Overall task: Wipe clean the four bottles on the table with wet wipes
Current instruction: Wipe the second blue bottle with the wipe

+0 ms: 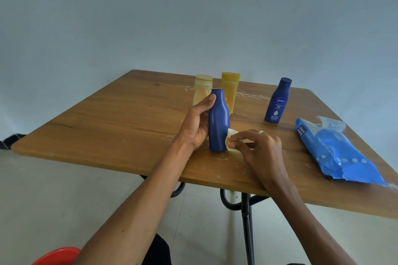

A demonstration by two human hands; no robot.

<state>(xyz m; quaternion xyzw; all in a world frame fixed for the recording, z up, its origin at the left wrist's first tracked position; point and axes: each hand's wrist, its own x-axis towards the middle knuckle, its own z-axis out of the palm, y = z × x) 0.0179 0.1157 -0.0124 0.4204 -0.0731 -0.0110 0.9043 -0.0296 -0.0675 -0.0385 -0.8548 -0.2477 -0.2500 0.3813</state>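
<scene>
Wooden table (pixel 120 118), frame centre: left hand (pixel 197 123) wraps upright blue lotion bottle (pixel 218 120); right hand (pixel 257 146) pinches wet wipe (pixel 230 135) against its base. Plastic judged light, slippery; hold mid-body.

Wooden table (pixel 120 127) with black metal legs (pixel 246 217); red object (pixel 57 256) at bottom-left; pale wall (pixel 193 17).

A dark blue bottle (pixel 218 121) stands upright near the front edge of the table (pixel 107 122), with a crumpled wet wipe (pixel 231 139) touching its lower right side. A second blue bottle (pixel 277 101), with white print, stands upright toward the right edge. A cream bottle (pixel 201 88) and a yellow tube (pixel 230 90) stand side by side near the far edge. The blue wipes pack (pixel 336 153) lies flat at the right edge.
</scene>
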